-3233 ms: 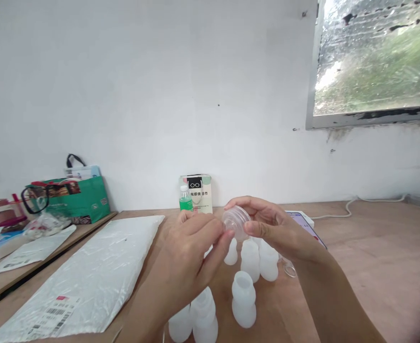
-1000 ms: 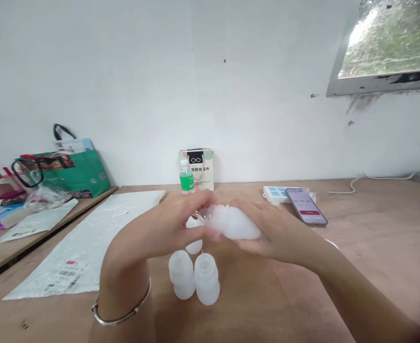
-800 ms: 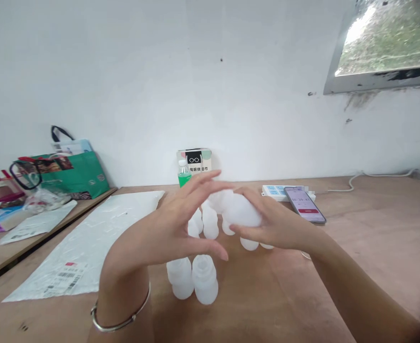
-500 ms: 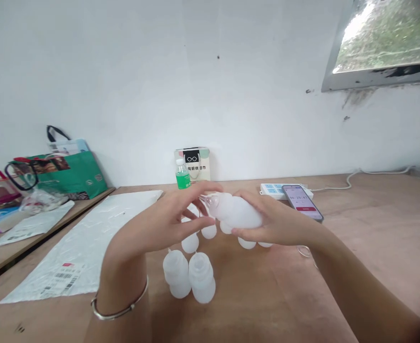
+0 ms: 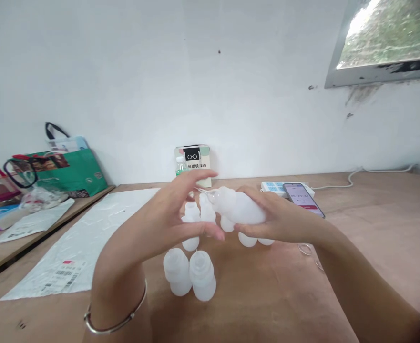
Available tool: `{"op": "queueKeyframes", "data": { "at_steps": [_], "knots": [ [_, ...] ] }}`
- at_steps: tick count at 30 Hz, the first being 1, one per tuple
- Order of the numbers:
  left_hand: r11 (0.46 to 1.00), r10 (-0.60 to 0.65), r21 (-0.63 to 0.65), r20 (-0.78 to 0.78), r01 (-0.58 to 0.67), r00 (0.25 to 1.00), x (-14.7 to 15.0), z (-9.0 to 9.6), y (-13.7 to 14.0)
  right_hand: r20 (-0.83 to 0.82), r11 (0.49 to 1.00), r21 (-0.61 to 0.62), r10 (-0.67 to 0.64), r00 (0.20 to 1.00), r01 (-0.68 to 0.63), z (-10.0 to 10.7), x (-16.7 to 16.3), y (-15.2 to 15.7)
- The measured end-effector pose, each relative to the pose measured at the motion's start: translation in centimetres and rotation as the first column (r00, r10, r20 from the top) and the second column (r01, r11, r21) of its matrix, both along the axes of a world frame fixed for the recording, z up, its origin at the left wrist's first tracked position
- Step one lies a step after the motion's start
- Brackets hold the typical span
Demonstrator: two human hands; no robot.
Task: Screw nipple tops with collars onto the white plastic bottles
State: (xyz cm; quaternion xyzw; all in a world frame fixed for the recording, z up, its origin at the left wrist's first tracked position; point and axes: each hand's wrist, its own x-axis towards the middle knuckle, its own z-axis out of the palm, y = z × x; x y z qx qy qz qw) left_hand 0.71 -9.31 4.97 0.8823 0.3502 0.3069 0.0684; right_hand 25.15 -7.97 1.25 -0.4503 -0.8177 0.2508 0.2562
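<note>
My right hand (image 5: 263, 207) is wrapped round a white plastic squeeze bottle (image 5: 243, 206), tilted nearly level above the table. The bottle's clear pointed nozzle (image 5: 212, 195) faces left. Around that nozzle, my left hand (image 5: 181, 209) is held open, thumb and fingers spread apart; whether a fingertip touches the tip is hard to tell. Below the left hand, two similar bottles (image 5: 201, 276) stand upright side by side. Several more white bottles (image 5: 192, 214) stand behind the hands, partly hidden by them.
On the left lie a white mailing bag (image 5: 88, 247) and a green shopping bag (image 5: 79, 174). A green-labelled drink bottle (image 5: 180, 164) and a small paper bag (image 5: 202, 166) stand by the wall. A phone (image 5: 302, 199) leans on a power strip (image 5: 272, 186); a thin ring-like loop (image 5: 304, 249) lies nearer.
My left thumb and fingers have spread away from the nozzle, and the hand has shifted slightly. My right hand still holds the bottle in nearly the same place.
</note>
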Motion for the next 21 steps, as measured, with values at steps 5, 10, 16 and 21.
{"op": "queueKeyframes", "data": {
  "at_steps": [5,10,16,21],
  "knots": [
    [0.996,-0.087,-0.011,-0.113,0.087,0.990,0.1,0.0,0.6,0.074,0.999,-0.006,0.055,0.996,-0.054,0.4,-0.2,-0.2],
    [0.997,-0.031,-0.066,-0.059,0.027,0.998,0.4,-0.1,0.7,0.066,1.000,0.013,-0.029,0.997,0.028,0.8,-0.6,-0.6],
    [0.990,-0.134,-0.062,-0.064,0.130,0.989,0.7,-0.1,1.0,0.044,0.984,0.007,0.178,0.983,-0.179,0.6,-0.6,-0.3],
    [0.979,-0.121,-0.159,0.061,0.129,0.991,0.5,-0.2,1.0,-0.014,0.997,0.076,-0.030,0.999,0.031,0.4,-1.2,-0.4]
  ]
}}
